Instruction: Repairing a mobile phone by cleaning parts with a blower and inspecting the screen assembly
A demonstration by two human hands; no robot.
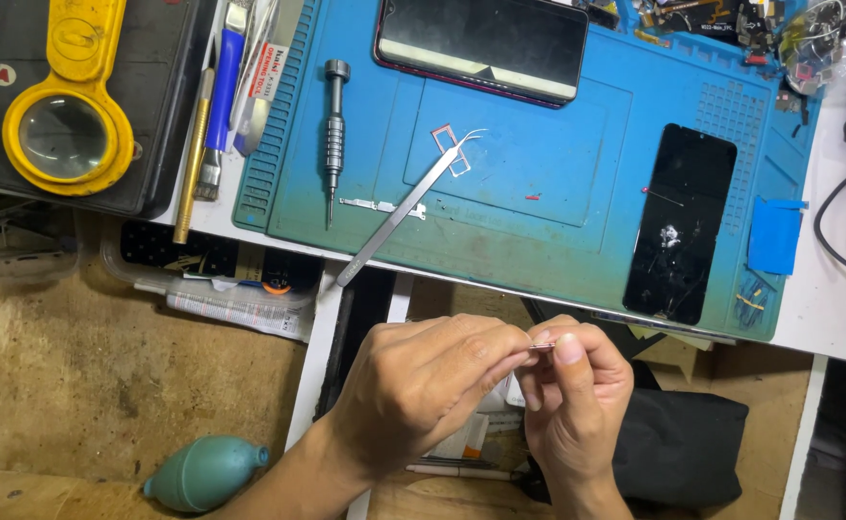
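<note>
Nearest the lens: left hand (pixel 413 385) and right hand (pixel 577 404), held together below the table edge, fingertips meeting. Between them a tiny thin metal part (pixel 542 345), pinkish-silver, pinched from both sides; fingers of both hands closed on it, thumb and forefinger each. Its long axis runs roughly left to right, level, the left hand's fingers on its left end, the right's on its right; neither hand clearly nearer. Exact kind of part too small to tell. Lower left, a teal rubber air-blower bulb (pixel 206 472) on a worn brown surface. Farther: blue silicone repair mat (pixel 538 231) on the white table (pixel 808 318), carrying long steel tweezers (pixel 399 217), a grey precision screwdriver (pixel 333 135), a cracked black phone screen panel (pixel 683 223) and, at the far edge, a dark phone (pixel 481 43). Far left, yellow-framed magnifier (pixel 65 116).
</note>
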